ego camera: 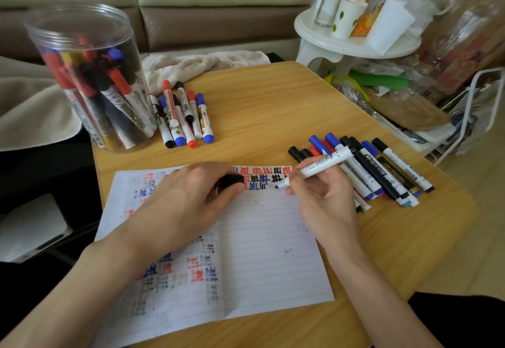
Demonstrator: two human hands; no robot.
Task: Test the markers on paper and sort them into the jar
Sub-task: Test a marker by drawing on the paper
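One clear plastic jar (82, 33) stands open at the far left of the wooden counter (273, 107), packed with red, black, blue and gold-capped markers (109, 96) that overlap too much to count. Just beside the jar's right side lies a small group of capped markers (185, 118), about seven, with red, black and blue caps. At the right edge lies a second, bigger pile (382, 167) of roughly ten black, blue and red ones, stacked on each other. One lined sheet of paper (267, 252) lies in front, creased down the middle.

The left hand (185, 205) rests palm-down on the upper part of the paper, fingers curled, and pinches one black cap (232, 181) between thumb and fingertips. The right hand (319, 197) grips one uncapped white-barrelled marker (325, 163) like a pen, its dark tip touching the paper near the top edge, just right of the cap.

Along the paper's top edge run rows of blocky characters in red, blue and black, which I cannot read. Fainter, blurred marks in the same colours cover the left half, and a few small blue dots sit on the right half. One marker in the jar carries large dark lettering that seems to read "WHITEBOARD". The other barrels show barcodes and small print, too blurred to make out.

Behind the counter lie a pale cloth (205, 63) and a white stool (355, 44) holding cups and packets.
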